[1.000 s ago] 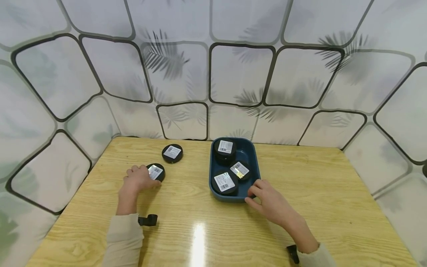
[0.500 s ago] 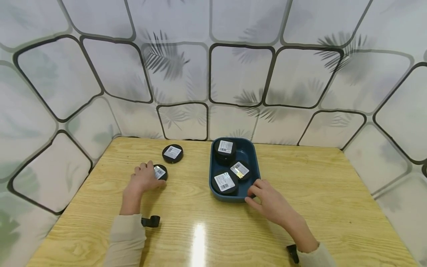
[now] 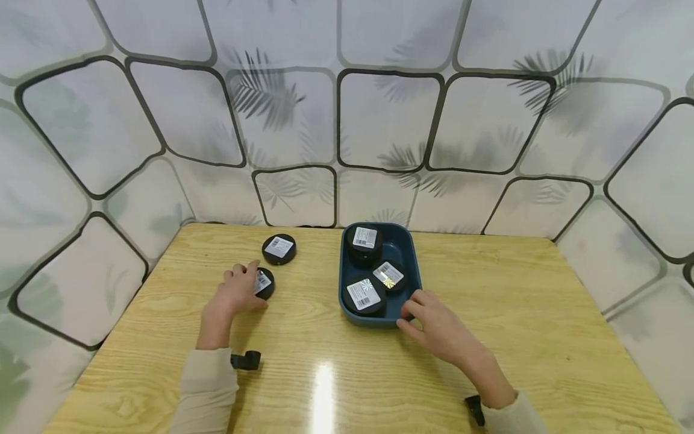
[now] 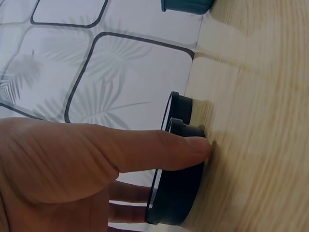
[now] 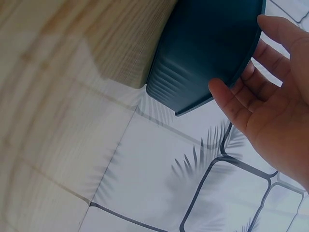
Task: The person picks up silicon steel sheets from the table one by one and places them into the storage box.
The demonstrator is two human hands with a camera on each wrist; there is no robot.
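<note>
On the left of the table, my left hand (image 3: 235, 293) grips a flat round black container (image 3: 265, 283) with a white label on top. In the left wrist view the thumb lies along the near side of this container (image 4: 179, 188), with fingers at its other side. My right hand (image 3: 441, 328) holds the near right corner of a dark blue tray (image 3: 403, 241) by its rim. Seen from the right wrist, thumb and fingers are on either side of the rim of the tray (image 5: 207, 58). Several black labelled containers (image 3: 364, 295) sit in the tray, some at the back stacked.
Another round black container (image 3: 279, 249) lies on the table just behind the left hand's one. The wooden table (image 3: 303, 337) reaches back to a patterned fabric wall (image 3: 390, 120). A black wrist camera mount (image 3: 246, 360) juts out by the left sleeve.
My left hand and the round black container under it have shifted slightly to the right across the table. The right hand and the tray have stayed in place.
</note>
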